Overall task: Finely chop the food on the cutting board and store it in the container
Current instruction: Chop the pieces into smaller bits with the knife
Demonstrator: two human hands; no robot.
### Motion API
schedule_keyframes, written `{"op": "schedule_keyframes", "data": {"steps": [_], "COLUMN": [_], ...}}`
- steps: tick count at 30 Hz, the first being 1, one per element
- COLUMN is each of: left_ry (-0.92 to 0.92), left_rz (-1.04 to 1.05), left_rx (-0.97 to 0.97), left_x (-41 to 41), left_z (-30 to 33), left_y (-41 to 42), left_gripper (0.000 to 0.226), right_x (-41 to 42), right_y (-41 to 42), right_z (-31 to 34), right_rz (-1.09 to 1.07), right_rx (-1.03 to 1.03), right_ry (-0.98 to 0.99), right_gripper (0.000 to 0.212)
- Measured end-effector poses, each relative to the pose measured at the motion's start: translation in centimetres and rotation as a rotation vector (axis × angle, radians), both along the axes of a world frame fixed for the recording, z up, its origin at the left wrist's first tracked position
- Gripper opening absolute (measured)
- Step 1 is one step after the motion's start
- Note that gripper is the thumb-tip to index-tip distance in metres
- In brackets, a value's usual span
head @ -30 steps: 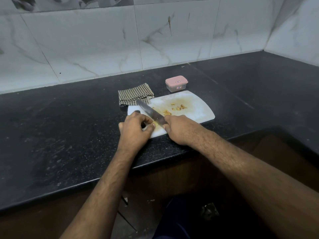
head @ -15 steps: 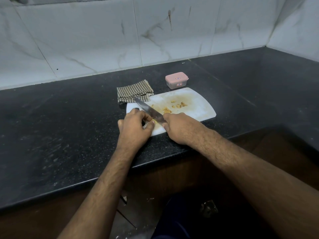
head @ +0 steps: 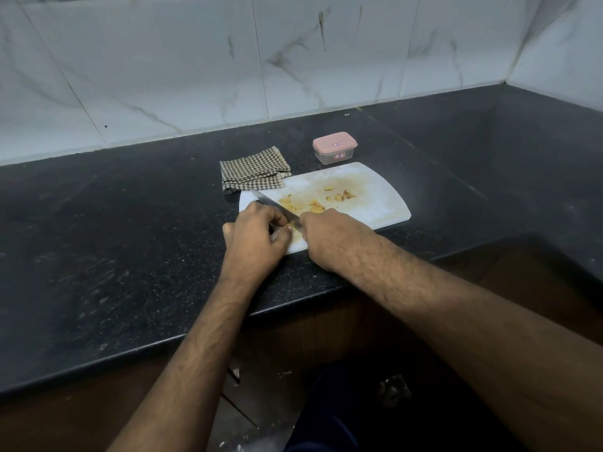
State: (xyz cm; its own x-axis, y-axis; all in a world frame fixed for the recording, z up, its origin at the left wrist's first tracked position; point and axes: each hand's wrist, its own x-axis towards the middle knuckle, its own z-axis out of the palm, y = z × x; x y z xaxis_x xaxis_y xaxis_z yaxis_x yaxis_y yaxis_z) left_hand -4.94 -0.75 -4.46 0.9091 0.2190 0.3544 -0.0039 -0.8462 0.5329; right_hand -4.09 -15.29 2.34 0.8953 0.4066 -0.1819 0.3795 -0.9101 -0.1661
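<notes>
Change: against the earlier frames the knife (head: 277, 208) lies lower and flatter across the near left of the cutting board (head: 368, 203), and a few more yellowish slices are seen beside it.
Step in hand: slicing is judged to be under way; the chopping is not yet fine.
Right hand (head: 332, 238): curled round the knife handle, which is hidden beneath it.
Left hand (head: 257, 238): fingers are curled over a small piece of the food at the blade; the piece itself is barely seen.
Food (head: 318, 207): scattered in small pieces on the stained middle of the board, some further right.
Container (head: 335, 147): lidded in pink, on the counter (head: 130, 223) just behind the board, not yet opened.
Checked cloth (head: 253, 169): folded at the board's far left corner.
Advice: fingertips should be kept tucked behind the knuckles, the tip kept down, and the scattered pieces gathered before finer cuts are made.
</notes>
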Motion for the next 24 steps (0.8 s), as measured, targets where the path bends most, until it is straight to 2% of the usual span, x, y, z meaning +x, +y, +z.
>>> {"op": "schedule_keyframes", "data": {"steps": [5, 11, 24], "left_ry": [0.010, 0.004, 0.000], "left_rz": [0.004, 0.010, 0.027], "left_rx": [-0.008, -0.030, -0.049], "left_x": [-0.1, -0.3, -0.5], "left_z": [0.1, 0.1, 0.5], "left_y": [-0.1, -0.1, -0.2], "left_gripper": [0.004, 0.006, 0.010], "right_x": [-0.6, -1.1, 0.2], "right_y": [0.3, -0.2, -0.9], "right_z": [0.1, -0.9, -1.0], "right_rz": [-0.017, -0.083, -0.068], "right_rx": [0.017, 0.121, 0.151], "right_ry": [0.011, -0.071, 0.018], "right_gripper": [0.042, 0.031, 0.029]}}
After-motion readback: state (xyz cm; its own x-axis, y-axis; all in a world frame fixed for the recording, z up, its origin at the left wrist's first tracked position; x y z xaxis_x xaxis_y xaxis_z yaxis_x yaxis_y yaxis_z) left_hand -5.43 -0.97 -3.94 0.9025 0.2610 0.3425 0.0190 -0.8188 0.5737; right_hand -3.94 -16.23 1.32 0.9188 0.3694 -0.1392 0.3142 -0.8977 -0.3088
